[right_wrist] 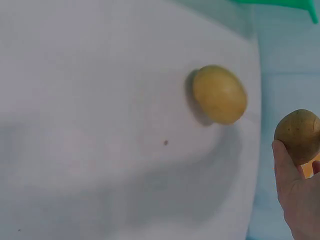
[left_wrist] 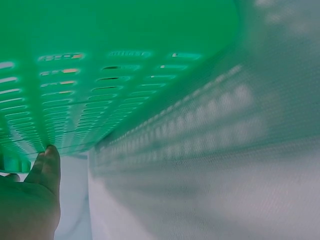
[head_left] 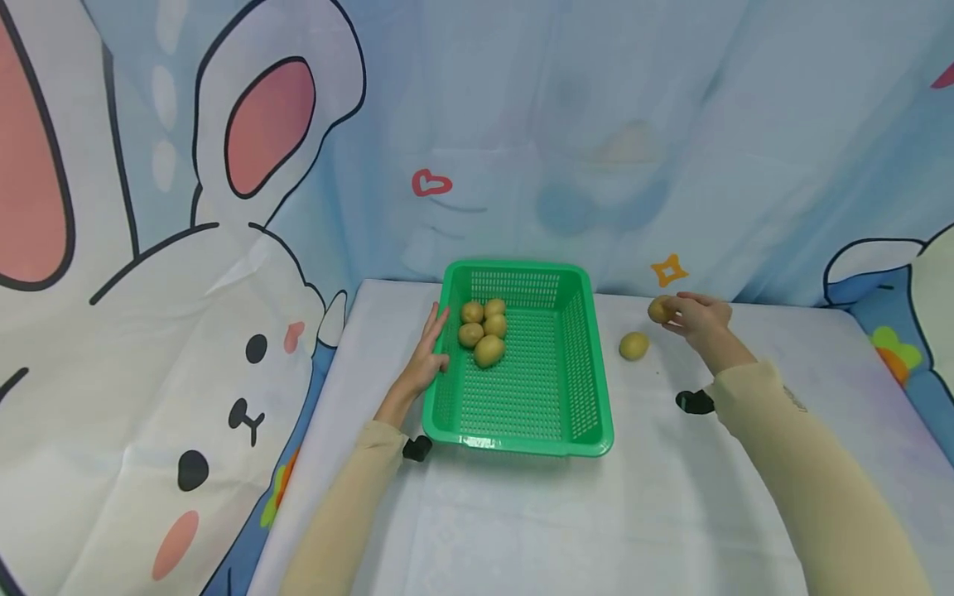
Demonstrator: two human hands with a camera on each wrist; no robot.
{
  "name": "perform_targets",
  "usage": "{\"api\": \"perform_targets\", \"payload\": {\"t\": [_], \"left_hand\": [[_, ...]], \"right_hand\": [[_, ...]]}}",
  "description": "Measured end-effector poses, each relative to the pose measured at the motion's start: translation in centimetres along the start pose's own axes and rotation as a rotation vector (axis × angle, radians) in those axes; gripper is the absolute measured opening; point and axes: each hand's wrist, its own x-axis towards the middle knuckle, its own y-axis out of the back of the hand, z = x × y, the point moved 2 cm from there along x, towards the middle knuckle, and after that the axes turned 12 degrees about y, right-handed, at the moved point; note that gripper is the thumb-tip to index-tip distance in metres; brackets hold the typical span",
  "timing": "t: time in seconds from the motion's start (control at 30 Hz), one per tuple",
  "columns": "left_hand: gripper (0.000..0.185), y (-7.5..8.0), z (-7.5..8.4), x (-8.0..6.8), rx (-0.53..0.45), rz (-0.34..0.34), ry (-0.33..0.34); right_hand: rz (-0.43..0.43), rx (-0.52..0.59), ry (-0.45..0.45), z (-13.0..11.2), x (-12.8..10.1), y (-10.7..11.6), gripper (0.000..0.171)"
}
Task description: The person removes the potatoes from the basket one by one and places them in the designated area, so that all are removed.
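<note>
My right hand holds a potato between thumb and fingers, raised at the back right of the table. In the right wrist view, the same potato shows brown, speckled skin at my fingertips. Just left of that hand, a second, yellower potato lies on the white cloth. A green plastic basket with slotted walls stands at the middle. Several potatoes lie together in its back left part. Against the basket's left side rests my left hand, fingers straight along the outer wall and thumb at the rim.
White cloth covers the table. Behind it hangs a blue printed curtain, and a large rabbit print fills the left side. Dark wrist devices show at both sleeves.
</note>
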Motion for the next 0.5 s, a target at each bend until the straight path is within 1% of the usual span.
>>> {"api": "perform_targets", "payload": {"t": [0.07, 0.17, 0.23, 0.3, 0.4, 0.5], "left_hand": [[0.103, 0.0, -0.1, 0.0, -0.003, 0.002, -0.003], [0.103, 0.0, -0.1, 0.0, -0.001, 0.003, 0.002], [0.103, 0.0, 0.0, 0.0, 0.006, 0.0, 0.0], [0.102, 0.1, 0.4, -0.1, 0.004, -0.009, 0.003], [0.1, 0.1, 1.5, -0.8, -0.002, -0.028, 0.0], [0.098, 0.1, 2.7, -1.6, 0.003, -0.049, 0.003]], "right_hand": [[0.018, -0.009, -0.026, 0.7, 0.3, 0.7, 0.045], [0.026, -0.017, -0.065, 1.7, 0.7, 1.6, 0.04], [0.035, -0.016, -0.082, 2.2, 0.9, 2.1, 0.044], [0.046, -0.018, -0.096, 2.8, 1.2, 2.3, 0.054], [0.05, -0.045, -0.106, 3.6, 1.5, 2.6, 0.066], [0.046, -0.062, -0.119, 4.3, 1.6, 2.7, 0.064]]}}
